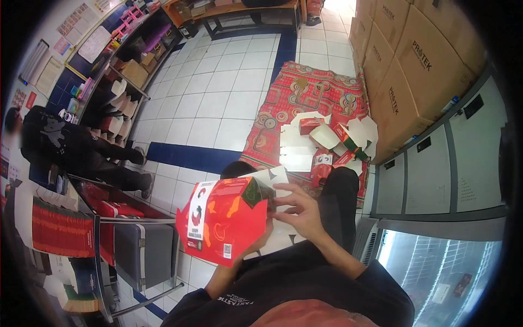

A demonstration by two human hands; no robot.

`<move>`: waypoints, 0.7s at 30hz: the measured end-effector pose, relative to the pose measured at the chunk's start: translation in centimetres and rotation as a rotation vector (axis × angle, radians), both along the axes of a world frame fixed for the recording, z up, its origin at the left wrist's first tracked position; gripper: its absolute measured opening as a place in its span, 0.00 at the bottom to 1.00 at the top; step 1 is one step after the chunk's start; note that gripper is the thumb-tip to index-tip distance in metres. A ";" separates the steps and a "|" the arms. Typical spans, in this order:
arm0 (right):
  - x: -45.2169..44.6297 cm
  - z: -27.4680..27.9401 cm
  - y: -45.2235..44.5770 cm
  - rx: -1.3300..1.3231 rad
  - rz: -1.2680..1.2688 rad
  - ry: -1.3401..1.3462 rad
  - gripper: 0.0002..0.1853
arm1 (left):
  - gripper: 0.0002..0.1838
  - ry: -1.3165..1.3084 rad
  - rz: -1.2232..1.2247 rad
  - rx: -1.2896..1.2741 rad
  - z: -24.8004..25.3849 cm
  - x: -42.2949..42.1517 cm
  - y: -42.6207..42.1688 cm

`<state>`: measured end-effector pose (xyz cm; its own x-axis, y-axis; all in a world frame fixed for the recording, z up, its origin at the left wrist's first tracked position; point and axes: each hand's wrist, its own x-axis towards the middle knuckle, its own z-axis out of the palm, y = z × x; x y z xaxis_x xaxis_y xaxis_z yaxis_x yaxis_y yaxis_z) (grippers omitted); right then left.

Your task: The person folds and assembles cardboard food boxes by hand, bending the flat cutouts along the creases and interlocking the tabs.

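A red printed carton [220, 220], partly folded, with a green and dark flap end, is held over my lap. My left hand [239, 261] supports it from below and behind; most of its fingers are hidden under the carton. At the carton's right end is my right hand [299, 210], its fingers bent against the flap edge, thumb and fingertips close together. White inner panels of card [272, 177] show behind and below the red one.
Folded and flat cartons [327, 139] lie on a red patterned mat [278, 109]. Brown boxes [403, 92] and grey lockers [427, 174] stand right. Stacked red card [62, 231] is at left, near a person in dark clothes [71, 144]. A bench [237, 10] stands ahead.
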<state>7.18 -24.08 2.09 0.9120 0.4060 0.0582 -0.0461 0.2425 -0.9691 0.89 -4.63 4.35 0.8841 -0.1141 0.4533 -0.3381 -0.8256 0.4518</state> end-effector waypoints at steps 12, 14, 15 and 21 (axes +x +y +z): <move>2.3 1.0 -2.1 -0.292 0.001 -0.430 0.20 | 0.17 0.512 -0.120 -0.369 6.1 1.6 0.3; 1.9 1.5 -2.1 -0.316 -0.011 -0.391 0.19 | 0.17 0.543 -0.140 -0.334 6.2 1.6 1.0; 1.8 1.7 -2.2 -0.347 -0.025 -0.353 0.18 | 0.16 0.540 -0.178 -0.304 6.1 1.6 1.2; 2.0 -2.0 -2.1 -0.237 -0.158 -0.181 0.16 | 0.14 0.482 -0.135 -0.255 5.8 1.9 1.1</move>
<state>9.22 -26.17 0.08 0.9481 0.2825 0.1458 0.1519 0.0004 -0.9884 2.74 -3.55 10.13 0.9831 -0.1804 0.0297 -0.1393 -0.6335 0.7611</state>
